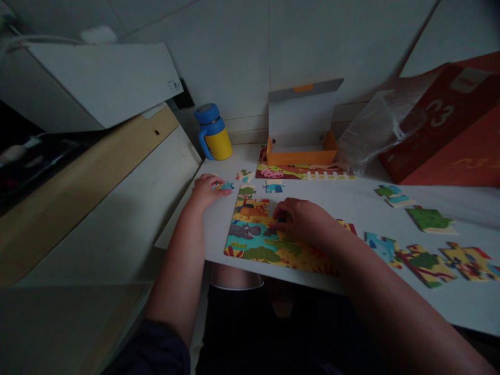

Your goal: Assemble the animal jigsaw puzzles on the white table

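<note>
A partly joined jigsaw puzzle (253, 245) with a hippo, a spotted cat and a tree lies near the front edge of the white table. My left hand (206, 191) rests left of it, fingers closed around a blue puzzle piece (224, 186). Over the upper middle of the puzzle, my right hand (299, 219) has thumb and fingers pinched together; whatever is between them is hidden. The right forearm covers part of the puzzle's right side. Just above the puzzle lie a loose elephant piece (274, 186) and another loose piece (245, 176).
Several loose pieces (425, 264) lie at the right. Behind stand a blue-and-yellow flask (214, 136) and an open orange box (302, 158) on a picture sheet (269, 172). Clear plastic packaging (367, 135) leans by a red box (449, 130). A white panel (156, 172) borders the left.
</note>
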The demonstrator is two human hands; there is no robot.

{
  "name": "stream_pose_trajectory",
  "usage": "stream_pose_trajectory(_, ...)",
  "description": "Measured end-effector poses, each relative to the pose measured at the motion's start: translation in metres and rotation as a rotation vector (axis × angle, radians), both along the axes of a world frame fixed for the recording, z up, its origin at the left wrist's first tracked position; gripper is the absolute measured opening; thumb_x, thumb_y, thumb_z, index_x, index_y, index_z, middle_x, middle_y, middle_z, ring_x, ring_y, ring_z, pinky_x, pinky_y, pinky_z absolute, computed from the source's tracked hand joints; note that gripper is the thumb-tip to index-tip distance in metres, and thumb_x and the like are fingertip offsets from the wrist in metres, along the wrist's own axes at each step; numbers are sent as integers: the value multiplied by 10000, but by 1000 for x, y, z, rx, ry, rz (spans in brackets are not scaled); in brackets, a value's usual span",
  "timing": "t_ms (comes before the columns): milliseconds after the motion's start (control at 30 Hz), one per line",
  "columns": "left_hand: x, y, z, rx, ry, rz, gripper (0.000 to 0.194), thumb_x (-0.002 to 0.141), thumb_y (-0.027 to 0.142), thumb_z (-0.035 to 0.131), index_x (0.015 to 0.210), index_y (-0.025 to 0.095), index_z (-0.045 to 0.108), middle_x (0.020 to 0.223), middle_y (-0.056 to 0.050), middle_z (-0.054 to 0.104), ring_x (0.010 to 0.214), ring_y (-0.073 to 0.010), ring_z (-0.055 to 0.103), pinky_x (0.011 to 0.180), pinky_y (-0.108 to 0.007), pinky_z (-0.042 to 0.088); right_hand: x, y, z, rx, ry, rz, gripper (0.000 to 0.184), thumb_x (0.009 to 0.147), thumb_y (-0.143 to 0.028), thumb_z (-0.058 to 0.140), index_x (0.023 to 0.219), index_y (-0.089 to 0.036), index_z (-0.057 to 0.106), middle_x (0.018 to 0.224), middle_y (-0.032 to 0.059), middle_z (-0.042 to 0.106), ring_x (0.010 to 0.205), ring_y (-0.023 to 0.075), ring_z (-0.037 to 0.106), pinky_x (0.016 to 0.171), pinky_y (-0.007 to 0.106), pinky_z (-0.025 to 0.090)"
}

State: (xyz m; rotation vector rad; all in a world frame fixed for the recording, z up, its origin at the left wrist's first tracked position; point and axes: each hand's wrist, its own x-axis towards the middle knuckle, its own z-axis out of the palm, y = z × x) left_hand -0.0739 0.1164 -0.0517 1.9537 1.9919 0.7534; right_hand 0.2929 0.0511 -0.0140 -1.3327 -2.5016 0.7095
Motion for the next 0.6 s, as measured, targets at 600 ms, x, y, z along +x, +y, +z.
stream_pose_trajectory(600, 7, -4, 2, 28, 16, 38, 543, 612, 495, 998, 1036, 220, 801, 1224, -103, 680, 1164, -297, 639, 1054, -407, 510, -1, 0, 0, 0, -21, -7, 208, 922, -421, 803, 1038, -249, 789, 1045, 60, 776, 878, 229, 688, 749, 339, 474)
